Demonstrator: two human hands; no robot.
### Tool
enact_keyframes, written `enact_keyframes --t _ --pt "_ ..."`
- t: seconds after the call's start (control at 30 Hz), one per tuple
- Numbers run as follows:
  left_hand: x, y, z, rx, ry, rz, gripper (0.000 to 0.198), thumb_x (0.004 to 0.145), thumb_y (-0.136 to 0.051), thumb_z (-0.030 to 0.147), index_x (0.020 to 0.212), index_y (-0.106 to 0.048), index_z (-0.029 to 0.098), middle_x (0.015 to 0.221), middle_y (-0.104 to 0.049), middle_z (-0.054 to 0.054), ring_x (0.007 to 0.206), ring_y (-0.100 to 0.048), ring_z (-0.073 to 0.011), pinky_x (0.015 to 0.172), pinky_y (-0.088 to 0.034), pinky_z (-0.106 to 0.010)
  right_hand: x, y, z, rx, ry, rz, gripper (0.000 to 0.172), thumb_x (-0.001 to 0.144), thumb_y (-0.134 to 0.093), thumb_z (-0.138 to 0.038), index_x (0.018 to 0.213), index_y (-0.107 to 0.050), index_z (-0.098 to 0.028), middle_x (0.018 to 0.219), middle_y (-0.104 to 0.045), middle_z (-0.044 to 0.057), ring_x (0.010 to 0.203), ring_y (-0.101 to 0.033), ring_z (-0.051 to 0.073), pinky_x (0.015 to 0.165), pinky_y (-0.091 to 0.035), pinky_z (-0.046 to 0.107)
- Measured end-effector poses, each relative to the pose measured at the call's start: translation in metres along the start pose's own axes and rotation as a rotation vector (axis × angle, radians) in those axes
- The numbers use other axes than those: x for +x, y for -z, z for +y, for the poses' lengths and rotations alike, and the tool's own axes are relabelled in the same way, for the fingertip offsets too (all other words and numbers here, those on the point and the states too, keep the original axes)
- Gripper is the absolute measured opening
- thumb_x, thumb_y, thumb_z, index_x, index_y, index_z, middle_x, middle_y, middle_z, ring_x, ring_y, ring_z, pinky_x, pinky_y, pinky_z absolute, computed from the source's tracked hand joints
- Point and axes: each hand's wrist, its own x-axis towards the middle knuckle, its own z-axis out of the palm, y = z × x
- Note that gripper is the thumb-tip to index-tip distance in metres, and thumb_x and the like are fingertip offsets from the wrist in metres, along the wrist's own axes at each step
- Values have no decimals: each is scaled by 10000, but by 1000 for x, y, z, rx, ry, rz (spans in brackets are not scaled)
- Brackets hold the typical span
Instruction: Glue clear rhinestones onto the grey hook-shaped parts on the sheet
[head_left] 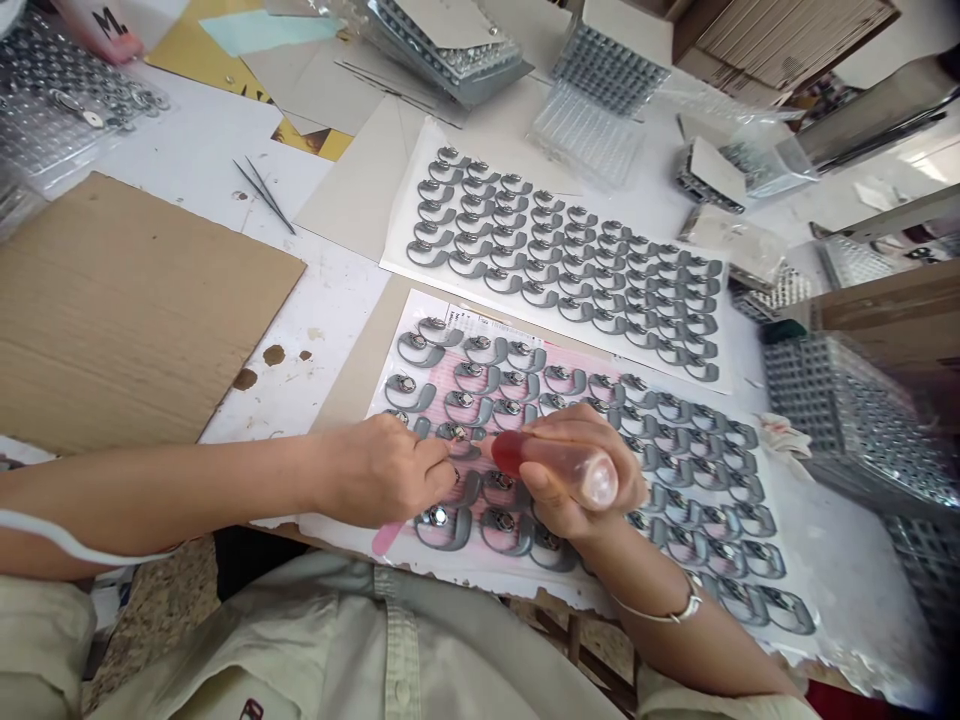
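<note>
My right hand [581, 465] wraps around a translucent squeeze bottle [559, 465] with reddish contents, its narrow tip pointing left. Close by, my left hand [397, 470] is closed, fingertips pressed down among grey curved pieces; what they pinch, if anything, is hidden. These grey hook-shaped pieces [442, 528], each bearing a shiny round stone setting, lie in rows on a pink-and-white sheet [442, 380]. The bottle's tip is beside one grey piece [459, 437] between my hands. Both forearms cover part of the near rows.
Behind lies a white sheet [397, 235] with more rows of grey pieces. Tweezers [266, 195] and a brown cardboard [150, 310] are on the left. Clear-wrapped packs of shiny parts [847, 420] stand at right, more [611, 60] at the back. The table's front edge is near my body.
</note>
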Motion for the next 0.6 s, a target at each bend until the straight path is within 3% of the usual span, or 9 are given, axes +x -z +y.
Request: enact_keyframes --t 0.17,0.4,0.6 --pt "-2 2 -11 -69 -19 -4 150 862 -468 84 837 -612 113 782 -686 -101 570 -616 -130 460 -508 -207 1 0 1 2 19 7 278 780 -677 -219 1036 -571 -189 760 -615 39 561 -564 176 424 -478 336" --pt "-2 5 -29 -119 132 204 106 880 -497 131 883 -602 145 751 -690 -40 677 -675 -128 597 -558 -196 -2 0 5 23 24 28 243 785 -676 -224 1010 -585 -219 758 -619 31 562 -574 186 416 -475 347" --pt "1 8 -34 -140 153 288 50 877 -529 144 890 -577 150 752 -709 -24 671 -697 -121 617 -566 -187 -2 -1 4 66 -102 26 228 790 -680 -257 1009 -615 -237 703 -607 22 563 -576 191 426 -459 355"
